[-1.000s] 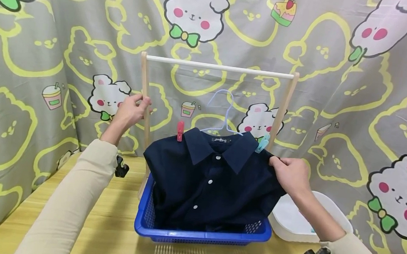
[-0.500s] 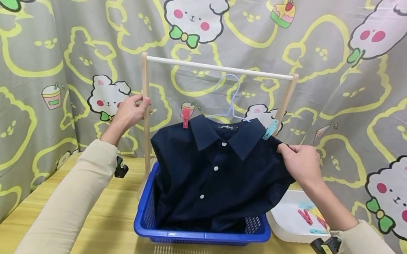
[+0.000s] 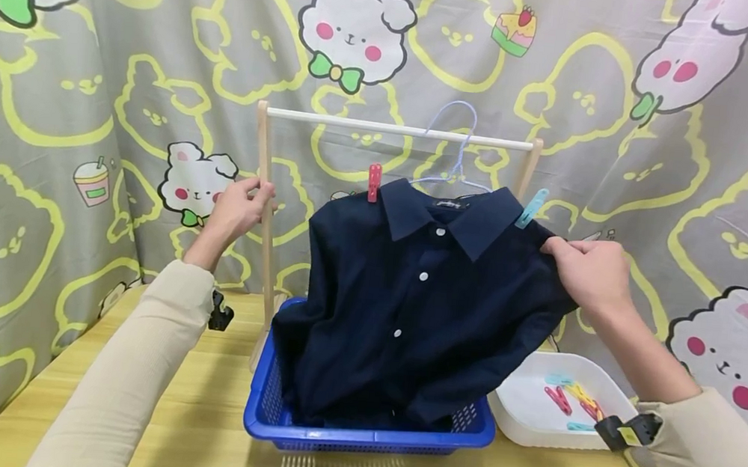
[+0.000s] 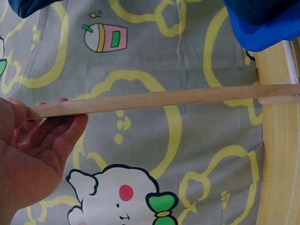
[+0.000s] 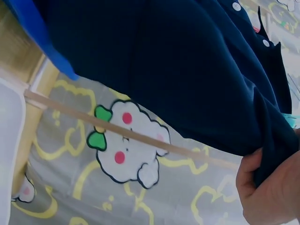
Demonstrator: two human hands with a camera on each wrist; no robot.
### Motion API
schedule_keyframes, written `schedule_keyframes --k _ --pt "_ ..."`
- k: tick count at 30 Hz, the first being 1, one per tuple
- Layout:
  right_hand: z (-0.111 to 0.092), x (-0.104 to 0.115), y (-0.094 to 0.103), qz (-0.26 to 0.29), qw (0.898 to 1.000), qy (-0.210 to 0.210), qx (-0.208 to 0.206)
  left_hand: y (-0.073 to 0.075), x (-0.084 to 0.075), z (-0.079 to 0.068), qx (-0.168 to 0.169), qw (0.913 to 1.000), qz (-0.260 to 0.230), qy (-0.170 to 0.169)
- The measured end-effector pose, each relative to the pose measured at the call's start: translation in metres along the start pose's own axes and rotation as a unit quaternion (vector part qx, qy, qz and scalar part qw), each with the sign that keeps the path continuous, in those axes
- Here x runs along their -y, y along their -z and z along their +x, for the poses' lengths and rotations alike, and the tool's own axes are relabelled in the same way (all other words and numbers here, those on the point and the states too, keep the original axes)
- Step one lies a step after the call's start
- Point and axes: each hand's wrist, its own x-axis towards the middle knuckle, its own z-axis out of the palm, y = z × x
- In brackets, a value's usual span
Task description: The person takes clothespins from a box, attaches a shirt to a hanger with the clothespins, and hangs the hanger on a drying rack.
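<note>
Two pegs (image 3: 373,182) are set on the shirt (image 3: 469,303), presumably securing its hanger (image 3: 457,170); the shirt, partly inside the basket (image 3: 368,438), is pinched by the right hand (image 3: 591,275); the rack (image 3: 266,234) is held by the left hand (image 3: 237,207), probably for steadiness.

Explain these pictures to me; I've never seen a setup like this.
There is no machine here: a person works bare-handed. The wide view comes from a camera worn on the head, the two closer ones from wrist cameras. The left hand holds a wooden post of a rack. The right hand grips a dark shirt by one shoulder; it is on a hanger, with two clothespins near its collar. Its lower part lies in a blue basket on the table, beside a white tray of more clothespins.
</note>
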Motion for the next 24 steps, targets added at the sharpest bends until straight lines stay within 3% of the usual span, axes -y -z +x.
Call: schedule_keyframes --k 6,24 --pt "0.010 -0.001 0.015 0.006 0.999 -0.031 -0.010 -0.001 0.002 0.000 -0.002 0.9999 0.002 -0.011" --pt "0.027 -0.022 0.041 -0.033 0.998 -0.057 -0.010 0.000 0.001 0.000 -0.007 0.9998 0.006 -0.018"
